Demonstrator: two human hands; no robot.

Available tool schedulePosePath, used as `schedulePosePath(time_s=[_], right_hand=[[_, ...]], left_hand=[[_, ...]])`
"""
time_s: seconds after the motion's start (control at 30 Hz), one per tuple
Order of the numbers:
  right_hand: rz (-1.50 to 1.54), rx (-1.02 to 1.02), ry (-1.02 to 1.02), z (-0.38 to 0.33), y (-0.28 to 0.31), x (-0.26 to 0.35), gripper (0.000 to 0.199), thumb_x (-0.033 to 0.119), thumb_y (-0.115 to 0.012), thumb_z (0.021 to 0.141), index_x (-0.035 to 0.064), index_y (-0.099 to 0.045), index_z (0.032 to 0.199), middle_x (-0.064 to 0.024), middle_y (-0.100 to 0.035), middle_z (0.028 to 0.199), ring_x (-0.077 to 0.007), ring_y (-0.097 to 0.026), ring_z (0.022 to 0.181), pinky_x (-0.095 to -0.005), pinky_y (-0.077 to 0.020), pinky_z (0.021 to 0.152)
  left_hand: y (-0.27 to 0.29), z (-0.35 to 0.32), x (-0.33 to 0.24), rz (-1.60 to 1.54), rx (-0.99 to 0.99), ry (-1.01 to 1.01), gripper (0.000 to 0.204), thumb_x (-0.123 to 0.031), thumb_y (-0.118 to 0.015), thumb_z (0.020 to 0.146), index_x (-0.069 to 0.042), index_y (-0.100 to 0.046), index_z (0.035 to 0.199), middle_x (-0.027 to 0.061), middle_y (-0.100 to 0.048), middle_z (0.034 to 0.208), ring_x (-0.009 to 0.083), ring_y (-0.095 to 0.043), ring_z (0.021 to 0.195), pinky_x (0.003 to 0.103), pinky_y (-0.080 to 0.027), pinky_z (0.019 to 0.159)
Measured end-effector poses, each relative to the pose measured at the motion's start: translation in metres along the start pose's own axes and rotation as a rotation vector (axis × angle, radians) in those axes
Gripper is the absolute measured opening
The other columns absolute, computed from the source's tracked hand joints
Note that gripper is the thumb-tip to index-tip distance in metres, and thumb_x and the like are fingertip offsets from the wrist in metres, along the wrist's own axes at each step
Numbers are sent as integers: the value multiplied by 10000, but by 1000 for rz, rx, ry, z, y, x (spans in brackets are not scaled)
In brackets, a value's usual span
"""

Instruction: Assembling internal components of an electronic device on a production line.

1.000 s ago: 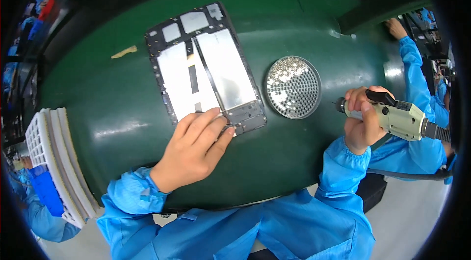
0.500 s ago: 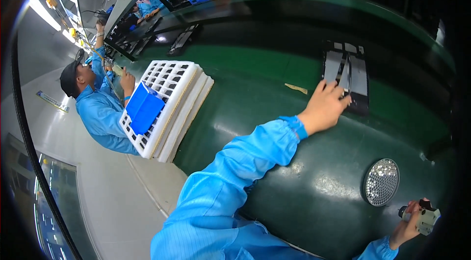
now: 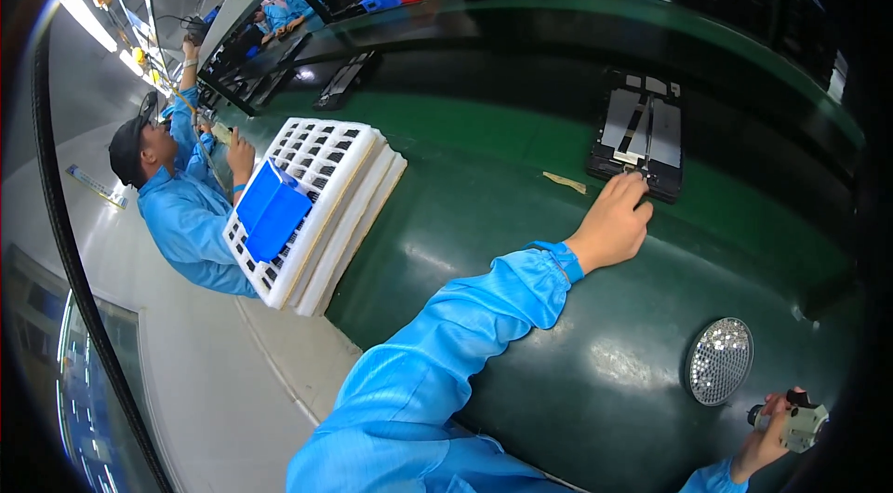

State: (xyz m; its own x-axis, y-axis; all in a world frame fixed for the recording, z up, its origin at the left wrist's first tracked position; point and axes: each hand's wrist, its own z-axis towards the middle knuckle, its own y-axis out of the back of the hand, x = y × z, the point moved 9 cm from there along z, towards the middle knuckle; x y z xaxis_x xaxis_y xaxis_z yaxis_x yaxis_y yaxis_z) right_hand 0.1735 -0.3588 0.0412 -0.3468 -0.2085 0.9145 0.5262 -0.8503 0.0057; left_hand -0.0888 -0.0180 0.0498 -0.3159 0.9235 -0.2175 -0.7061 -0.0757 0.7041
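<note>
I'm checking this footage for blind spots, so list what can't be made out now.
All in the head view:
- Flat device: part of its near edge, hidden by the left hand.
- Pale power tool: grip, covered by the right hand; tip, too small.
- Round dish: contents, too small.
- White tray: cells beneath the blue bin, hidden by it.
- Right sleeve: cut off by the lower edge.

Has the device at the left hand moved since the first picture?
Yes, the device shifted farther away: the yellowish strip, first beside its far part, now lies left of its near end.
</note>
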Motion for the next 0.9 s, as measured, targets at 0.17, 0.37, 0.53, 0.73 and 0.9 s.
schedulePosePath(time_s=[0.17, 0.37, 0.53, 0.73, 0.9], right_hand=[[13, 41, -1, 2, -3, -1, 322, 51, -537, 895, -43, -488, 1199, -49, -509, 817, -108, -435, 695, -313, -424, 771], [0, 31, -26, 5, 3, -11, 321, 58, -530, 900, -50, -486, 1199, -43, -498, 806, -106, -426, 684, -316, -425, 784], [-105, -19, -90, 3, 23, -5, 315, 68, -559, 895, -16, -530, 1197, -81, -590, 928, -119, -539, 775, -270, -441, 722], [-131, -140, 29, -4, -16, 35, 380, 91, -696, 789, 4, -545, 1126, -63, -581, 834, -145, -580, 693, -277, -493, 629], [-33, -86, -47, 4, -46, 44, 368, 1, -644, 774, -14, -520, 1121, -61, -600, 820, -135, -596, 685, -251, -479, 613]], left_hand=[[4, 0, -2, -17, -14, -24, 164, -20, -634, 681, 18, -596, 836, 164, -540, 999, 396, -480, 1113, 500, -395, 966], [12, 4, -9, -127, -94, -85, 136, -10, -664, 669, -8, -535, 714, 149, -533, 938, 356, -529, 1022, 437, -441, 889], [8, 5, -21, -172, -93, -160, 187, -72, -724, 645, -40, -541, 628, 104, -522, 782, 306, -550, 834, 403, -452, 728], [11, 7, -21, -161, -96, -231, 306, -219, -782, 636, -75, -543, 510, 67, -524, 611, 261, -540, 637, 385, -427, 552], [16, 9, -19, -134, 52, -122, 144, -77, -719, 716, -15, -589, 718, 114, -581, 776, 289, -582, 729, 379, -481, 645]])
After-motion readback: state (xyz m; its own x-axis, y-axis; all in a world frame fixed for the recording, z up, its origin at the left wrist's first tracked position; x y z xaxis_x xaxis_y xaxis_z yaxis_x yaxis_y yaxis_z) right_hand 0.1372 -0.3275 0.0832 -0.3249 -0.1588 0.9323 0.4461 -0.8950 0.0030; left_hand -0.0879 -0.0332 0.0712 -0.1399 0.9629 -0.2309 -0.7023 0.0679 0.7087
